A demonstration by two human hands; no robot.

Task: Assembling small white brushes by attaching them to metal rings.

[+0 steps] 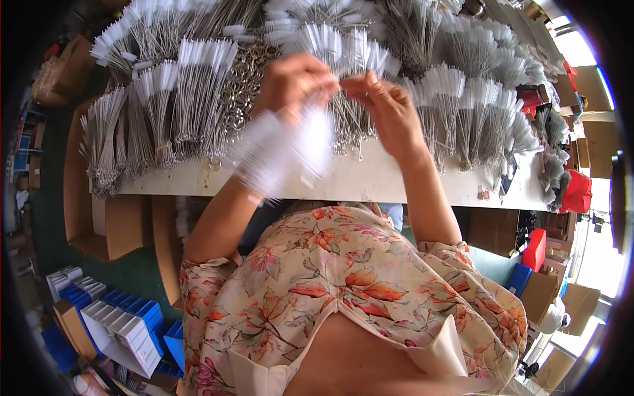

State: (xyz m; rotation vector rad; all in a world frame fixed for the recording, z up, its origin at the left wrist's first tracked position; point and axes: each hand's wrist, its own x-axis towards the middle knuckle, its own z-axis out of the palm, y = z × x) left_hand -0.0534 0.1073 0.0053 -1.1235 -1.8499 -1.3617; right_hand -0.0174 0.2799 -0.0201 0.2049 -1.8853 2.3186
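Observation:
My left hand [294, 82] is raised over the table, closed around several wire brushes. Their white bristle heads [287, 148] hang below the wrist, smeared by motion. My right hand [389, 109] is beside it, thumb and forefinger pinched close to the left fingertips. Whatever sits in that pinch is too small to make out. Behind and under both hands lie bundles of thin wire brushes [203, 86], with white bristles at the far end and small loops at the near end. A heap of metal rings [241, 86] lies left of my left hand.
More brush bundles [469, 109] cover the white table [343, 181] to the right and the back. Cardboard boxes [109, 224] stand at the left, above blue and white plastic bins [125, 330]. A red bag [576, 191] is at the table's right end.

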